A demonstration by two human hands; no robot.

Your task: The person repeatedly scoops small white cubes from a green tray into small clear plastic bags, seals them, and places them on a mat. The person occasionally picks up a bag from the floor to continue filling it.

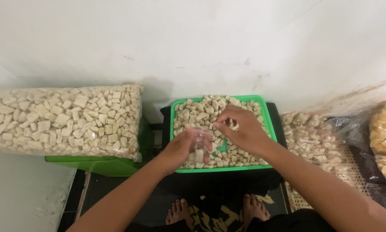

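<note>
Left hand (188,148) clamps small clear bag (198,144) over green tray (218,169); right hand (240,131) pinches crackers (233,124) — mid-fill; next, drop them into the bag mouth.

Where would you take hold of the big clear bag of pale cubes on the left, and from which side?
Judging by its pose, the big clear bag is best gripped by both hands at its two short ends, from above. It lies on its side, long and bulging, across a green container, with its long back close to the wall. Its full, taut middle offers little loose film to pinch.
</note>
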